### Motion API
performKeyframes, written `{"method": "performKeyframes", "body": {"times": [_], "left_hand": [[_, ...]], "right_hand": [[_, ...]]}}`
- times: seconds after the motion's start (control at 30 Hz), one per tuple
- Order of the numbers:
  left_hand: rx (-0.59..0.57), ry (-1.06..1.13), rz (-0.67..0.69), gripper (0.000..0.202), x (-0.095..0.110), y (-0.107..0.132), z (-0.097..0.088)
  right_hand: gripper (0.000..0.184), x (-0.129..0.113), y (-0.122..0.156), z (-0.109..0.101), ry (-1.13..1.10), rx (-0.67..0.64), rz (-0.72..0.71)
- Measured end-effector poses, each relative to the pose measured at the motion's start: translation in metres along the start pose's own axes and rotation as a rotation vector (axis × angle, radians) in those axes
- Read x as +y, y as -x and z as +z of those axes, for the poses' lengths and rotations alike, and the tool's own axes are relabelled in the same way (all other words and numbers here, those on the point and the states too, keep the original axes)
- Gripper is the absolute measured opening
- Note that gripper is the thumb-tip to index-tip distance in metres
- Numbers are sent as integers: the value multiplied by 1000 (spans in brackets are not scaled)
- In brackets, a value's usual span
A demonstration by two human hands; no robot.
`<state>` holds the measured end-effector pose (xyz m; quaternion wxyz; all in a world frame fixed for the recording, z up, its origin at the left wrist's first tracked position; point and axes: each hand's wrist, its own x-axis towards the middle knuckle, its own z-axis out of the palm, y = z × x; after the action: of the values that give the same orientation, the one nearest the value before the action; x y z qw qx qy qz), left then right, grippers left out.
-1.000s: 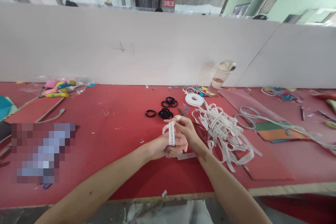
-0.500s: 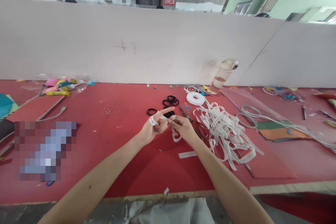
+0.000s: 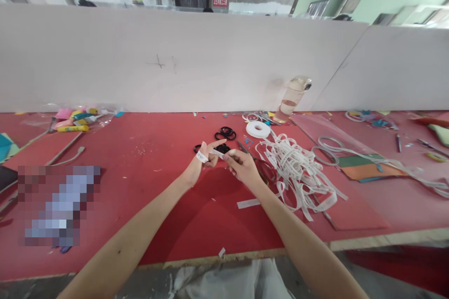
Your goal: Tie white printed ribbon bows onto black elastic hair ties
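A white ribbon with dark printed letters (image 3: pixel 201 156) is wrapped over the thumb side of my left hand (image 3: pixel 203 163). My left index finger points out to the right while the other fingers curl in on the ribbon. Close beside it, my right hand (image 3: pixel 242 166) pinches a stretch of the same ribbon between thumb and fingertips. Just beyond the hands lie several black rings like hair ties (image 3: pixel 225 133), some partly hidden by my fingers. Scissors (image 3: pixel 242 148) rest on the table past my right hand, their reddish handles partly covered by it.
To the right lies a tangled heap of white ribbon (image 3: pixel 298 168), with a white roll of tape (image 3: pixel 258 129) behind it. A clear bottle (image 3: pixel 291 100) stands against the white partition (image 3: pixel 217 65). Bagged colourful tubes (image 3: pixel 75 120) and a pixelated item (image 3: pixel 63 205) are on the left.
The ribbon loop that hung below my right hand is out of sight. Both hands stay close together with the ribbon between them; the camera view has shifted slightly.
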<state>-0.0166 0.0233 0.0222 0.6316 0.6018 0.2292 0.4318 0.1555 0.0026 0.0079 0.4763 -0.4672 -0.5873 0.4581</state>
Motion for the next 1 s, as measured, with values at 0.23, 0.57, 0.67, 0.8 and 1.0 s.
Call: {"method": "performKeyframes", "body": {"times": [0.23, 0.57, 0.67, 0.8, 1.0], "left_hand": [[181, -141, -2, 67, -2, 1, -1], [317, -100, 14, 41, 5, 4, 0], [275, -18, -48, 41, 0, 4, 0], [232, 93, -80, 42, -5, 4, 4], [199, 132, -149, 46, -1, 9, 20]], "right_hand": [[33, -6, 8, 7, 91, -81, -72], [32, -4, 11, 14, 61, -152, -40], [31, -1, 8, 14, -39, -106, -72], [31, -1, 6, 16, -104, -126, -75], [30, -6, 11, 18, -41, -153, -78]]}}
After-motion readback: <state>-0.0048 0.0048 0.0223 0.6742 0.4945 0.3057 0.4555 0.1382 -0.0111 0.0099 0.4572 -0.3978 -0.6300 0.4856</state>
